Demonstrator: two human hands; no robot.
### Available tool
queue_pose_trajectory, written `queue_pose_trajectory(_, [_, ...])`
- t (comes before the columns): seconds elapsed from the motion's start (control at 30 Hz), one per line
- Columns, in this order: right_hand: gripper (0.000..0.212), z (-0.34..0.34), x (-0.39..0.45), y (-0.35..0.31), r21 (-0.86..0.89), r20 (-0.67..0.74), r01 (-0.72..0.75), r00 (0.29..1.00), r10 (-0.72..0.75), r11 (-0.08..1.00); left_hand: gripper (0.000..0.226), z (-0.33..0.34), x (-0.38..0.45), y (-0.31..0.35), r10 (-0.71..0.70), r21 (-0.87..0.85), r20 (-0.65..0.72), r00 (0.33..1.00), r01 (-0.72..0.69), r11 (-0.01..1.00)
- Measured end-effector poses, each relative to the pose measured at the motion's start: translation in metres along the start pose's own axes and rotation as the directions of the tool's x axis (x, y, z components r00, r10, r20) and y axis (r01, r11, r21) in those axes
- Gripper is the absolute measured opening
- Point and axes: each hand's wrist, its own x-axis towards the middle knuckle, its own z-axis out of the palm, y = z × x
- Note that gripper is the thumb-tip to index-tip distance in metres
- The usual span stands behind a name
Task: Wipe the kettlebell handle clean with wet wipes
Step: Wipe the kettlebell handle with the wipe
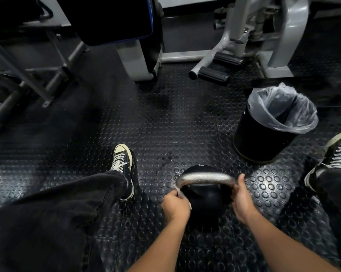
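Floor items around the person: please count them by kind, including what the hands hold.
Kettlebell: 1, its handle gripped by the right hand
Wet wipe: 1, held on the handle by the left hand
Bin with clear liner: 1
Sneakers: 2
Total: 5

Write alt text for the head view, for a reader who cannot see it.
A person's left hand presses a white wet wipe against the left end of a black kettlebell's silver metal handle, while the right hand grips the right end. A black plastic-lined waste bin stands on the studded rubber floor nearby.
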Motion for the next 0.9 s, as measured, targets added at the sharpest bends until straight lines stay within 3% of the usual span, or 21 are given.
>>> queue_pose_trajectory(0.13, [0.078, 0.004, -0.006, -0.008, 0.02, 0.022, -0.02, 1.0, 0.019, 1.0, 0.018, 0.0, 0.006, 0.015, -0.23, -0.279, 0.103, 0.968, 0.25, 0.927])
queue_pose_trajectory(0.3, [0.079, 0.003, -0.008, -0.006, 0.034, 0.02, -0.01, 1.0, 0.01, 0.999, 0.022, -0.003, 0.009, 0.019, -0.381, -0.63, 0.277, 0.882, 0.466, 0.621])
queue_pose_trajectory(0.6, [0.076, 0.002, -0.011, -0.003, 0.041, 0.005, -0.014, 1.0, 0.013, 0.999, 0.024, 0.0, 0.012, 0.02, -0.279, -0.717, 0.462, 0.842, 0.54, 0.442])
queue_pose_trajectory(0.77, [0.087, -0.003, -0.005, -0.002, 0.056, 0.011, -0.032, 0.999, 0.032, 0.998, 0.018, 0.001, 0.014, 0.015, -0.28, -0.722, 0.509, 0.814, 0.581, 0.375])
queue_pose_trajectory(0.9, [0.083, -0.002, -0.003, -0.003, 0.045, 0.011, -0.017, 1.0, 0.017, 0.999, 0.016, 0.002, 0.019, 0.016, -0.246, -0.74, 0.57, 0.784, 0.62, 0.262])
